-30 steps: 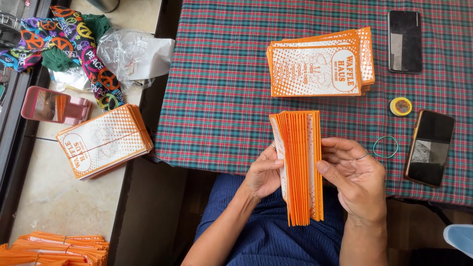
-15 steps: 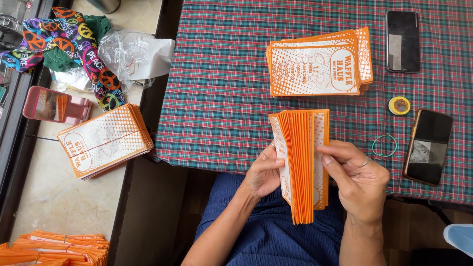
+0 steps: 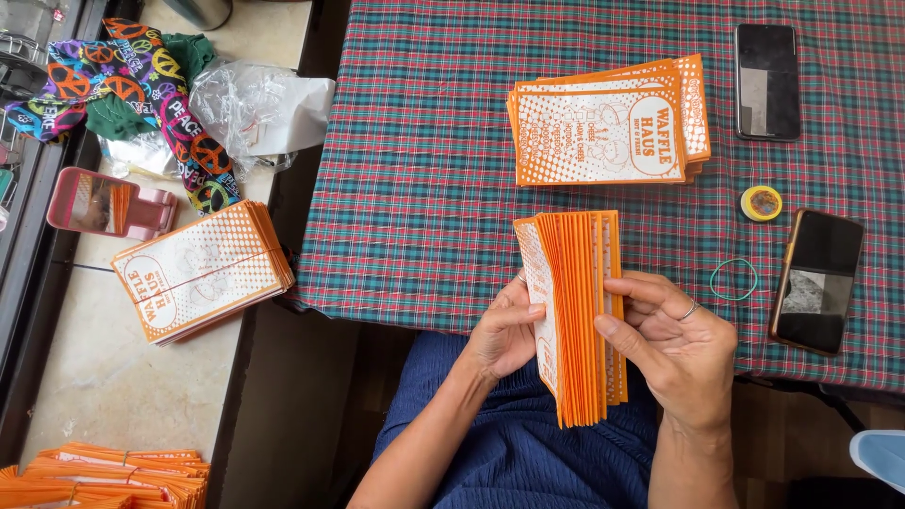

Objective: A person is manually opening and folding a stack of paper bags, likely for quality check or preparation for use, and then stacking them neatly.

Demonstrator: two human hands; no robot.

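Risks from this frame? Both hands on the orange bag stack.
1. The bag stack stands on edge, pinched only between the left hand and right hand; it is fanned at the top, so bags could slip out and spill onto the lap.
2. The rubber band and tape roll lie close to the right hand; a sweep might knock them off.
3. The phone sits near the table edge, so a bump could drop it.

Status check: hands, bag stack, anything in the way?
Left hand and right hand both grip the orange paper bag stack, held on edge over the plaid tablecloth. Nothing in the way.
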